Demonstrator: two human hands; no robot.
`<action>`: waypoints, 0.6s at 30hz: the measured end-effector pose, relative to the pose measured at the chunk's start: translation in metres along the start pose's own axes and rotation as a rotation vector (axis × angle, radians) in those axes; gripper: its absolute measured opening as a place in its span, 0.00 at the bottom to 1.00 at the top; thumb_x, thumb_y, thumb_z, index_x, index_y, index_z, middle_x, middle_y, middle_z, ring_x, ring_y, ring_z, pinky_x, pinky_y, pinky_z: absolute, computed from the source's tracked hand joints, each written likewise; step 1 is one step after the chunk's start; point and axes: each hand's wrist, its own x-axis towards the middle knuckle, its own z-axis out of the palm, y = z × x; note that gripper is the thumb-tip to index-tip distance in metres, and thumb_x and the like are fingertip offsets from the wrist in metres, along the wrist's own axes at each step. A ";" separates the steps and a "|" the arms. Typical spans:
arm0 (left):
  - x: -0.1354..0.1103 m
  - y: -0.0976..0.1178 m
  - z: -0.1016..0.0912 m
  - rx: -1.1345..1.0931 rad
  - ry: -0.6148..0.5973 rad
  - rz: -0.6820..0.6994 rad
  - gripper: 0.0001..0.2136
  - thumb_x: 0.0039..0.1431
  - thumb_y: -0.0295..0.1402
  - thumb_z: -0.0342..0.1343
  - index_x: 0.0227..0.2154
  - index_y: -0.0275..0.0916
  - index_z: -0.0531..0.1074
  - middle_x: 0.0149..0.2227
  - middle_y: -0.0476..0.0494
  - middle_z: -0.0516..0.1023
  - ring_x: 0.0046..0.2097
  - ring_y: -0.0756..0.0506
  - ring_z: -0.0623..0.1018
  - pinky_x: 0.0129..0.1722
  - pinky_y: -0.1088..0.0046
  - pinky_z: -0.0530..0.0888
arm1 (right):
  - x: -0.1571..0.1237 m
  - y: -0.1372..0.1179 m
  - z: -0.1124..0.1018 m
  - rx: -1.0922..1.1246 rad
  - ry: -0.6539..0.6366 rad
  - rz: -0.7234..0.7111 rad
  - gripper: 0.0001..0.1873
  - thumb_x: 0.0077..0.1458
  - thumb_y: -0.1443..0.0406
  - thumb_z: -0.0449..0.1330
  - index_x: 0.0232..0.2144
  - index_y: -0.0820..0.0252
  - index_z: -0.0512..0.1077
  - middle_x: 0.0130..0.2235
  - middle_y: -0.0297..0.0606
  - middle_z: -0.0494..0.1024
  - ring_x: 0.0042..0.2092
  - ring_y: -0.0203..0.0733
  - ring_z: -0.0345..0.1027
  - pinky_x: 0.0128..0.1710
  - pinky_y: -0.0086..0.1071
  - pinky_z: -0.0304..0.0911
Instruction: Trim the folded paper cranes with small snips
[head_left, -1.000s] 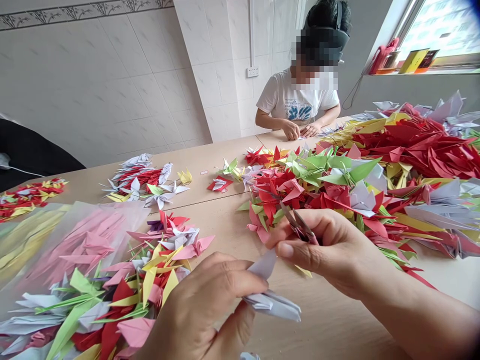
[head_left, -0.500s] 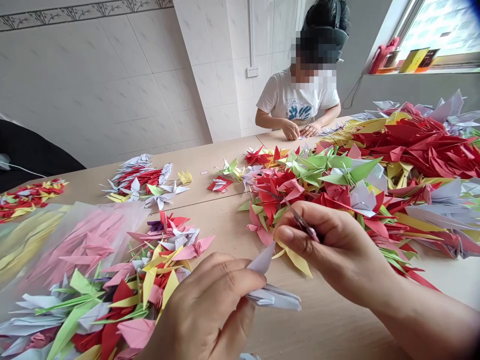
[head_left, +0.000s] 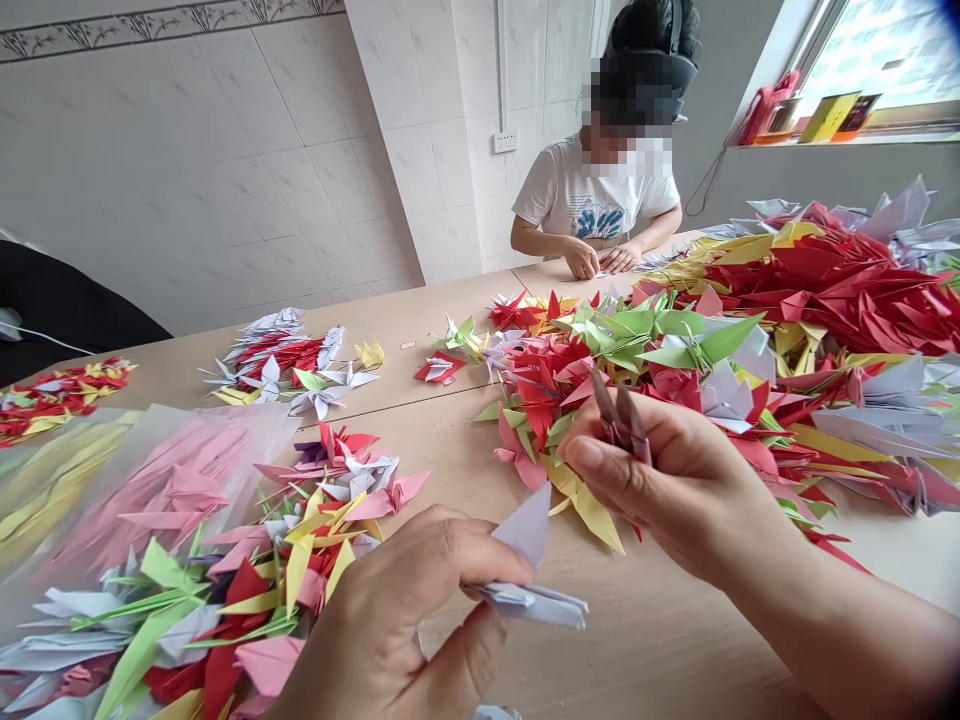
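In the lower middle, my left hand (head_left: pixel 420 600) pinches a pale lilac-white folded paper crane (head_left: pixel 536 605) between thumb and fingers. One pointed flap of the crane stands up above the index finger, and its folded layers stick out to the right. My right hand (head_left: pixel 675 480) is raised to the right of it, apart from the crane. Its thumb and fingers close on a small dark reddish-brown piece with two points (head_left: pixel 619 420), tips upward. Whether that piece is folded paper or a tool, I cannot tell; its lower part is hidden by the fingers.
Mixed folded paper cranes (head_left: pixel 300 560) lie at left, beside clear bags (head_left: pixel 187 480) of pink and yellow ones. A large heap (head_left: pixel 825 290) covers the right side. Smaller piles (head_left: pixel 285 350) lie farther back. Across the table (head_left: pixel 442 440) sits a person (head_left: pixel 600 200) with both hands on it.
My right hand has turned the dark piece so its two points face up, and moved slightly right. My left hand has shifted slightly left with the crane, thumb lower.
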 end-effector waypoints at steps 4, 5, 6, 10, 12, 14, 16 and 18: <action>-0.002 0.000 -0.001 -0.174 -0.006 -0.140 0.09 0.57 0.28 0.62 0.35 0.54 0.78 0.29 0.59 0.80 0.30 0.54 0.79 0.33 0.84 0.72 | 0.000 0.003 -0.002 0.105 -0.066 0.043 0.14 0.62 0.54 0.63 0.31 0.58 0.71 0.22 0.24 0.60 0.22 0.29 0.46 0.20 0.26 0.44; -0.002 0.001 -0.001 -0.239 -0.008 -0.188 0.08 0.57 0.28 0.63 0.34 0.53 0.78 0.28 0.59 0.80 0.30 0.54 0.78 0.33 0.84 0.72 | 0.000 0.004 -0.002 0.133 -0.087 0.061 0.12 0.61 0.55 0.64 0.34 0.57 0.74 0.22 0.24 0.61 0.22 0.29 0.47 0.19 0.26 0.44; -0.002 0.002 -0.001 -0.313 -0.016 -0.250 0.07 0.57 0.29 0.64 0.33 0.53 0.79 0.28 0.58 0.79 0.29 0.54 0.77 0.31 0.84 0.71 | 0.000 0.004 -0.002 0.163 -0.107 0.074 0.10 0.61 0.56 0.64 0.37 0.57 0.75 0.22 0.24 0.62 0.22 0.29 0.48 0.19 0.26 0.45; 0.000 0.008 0.000 -0.678 -0.083 -0.490 0.03 0.56 0.34 0.67 0.30 0.49 0.79 0.25 0.55 0.76 0.27 0.53 0.73 0.26 0.84 0.69 | 0.000 0.004 -0.001 0.246 -0.159 0.072 0.09 0.63 0.59 0.63 0.39 0.57 0.79 0.21 0.26 0.63 0.22 0.29 0.53 0.21 0.25 0.50; 0.000 0.009 0.000 -0.858 -0.114 -0.569 0.05 0.55 0.38 0.69 0.28 0.47 0.79 0.25 0.54 0.77 0.27 0.53 0.73 0.27 0.83 0.70 | 0.000 0.003 -0.001 0.254 -0.200 0.066 0.09 0.62 0.58 0.64 0.39 0.57 0.79 0.24 0.27 0.65 0.23 0.28 0.54 0.21 0.25 0.50; 0.000 0.007 0.000 -0.989 -0.168 -0.640 0.08 0.54 0.40 0.70 0.28 0.46 0.78 0.28 0.53 0.80 0.29 0.53 0.74 0.30 0.84 0.71 | 0.000 0.002 0.000 0.256 -0.242 0.064 0.10 0.62 0.57 0.65 0.39 0.57 0.80 0.27 0.29 0.67 0.23 0.27 0.53 0.21 0.25 0.50; -0.001 0.006 0.001 -1.084 -0.229 -0.665 0.08 0.54 0.40 0.70 0.29 0.46 0.78 0.32 0.53 0.83 0.31 0.53 0.76 0.33 0.84 0.71 | 0.000 0.002 0.001 0.251 -0.265 0.040 0.10 0.61 0.58 0.66 0.37 0.59 0.79 0.31 0.31 0.70 0.25 0.28 0.57 0.24 0.25 0.54; -0.001 0.005 0.006 -1.171 -0.257 -0.651 0.10 0.52 0.42 0.71 0.28 0.44 0.78 0.33 0.51 0.84 0.32 0.52 0.78 0.33 0.82 0.73 | -0.001 0.003 0.003 0.268 -0.293 0.016 0.10 0.60 0.59 0.66 0.34 0.60 0.77 0.33 0.33 0.72 0.28 0.30 0.63 0.28 0.26 0.60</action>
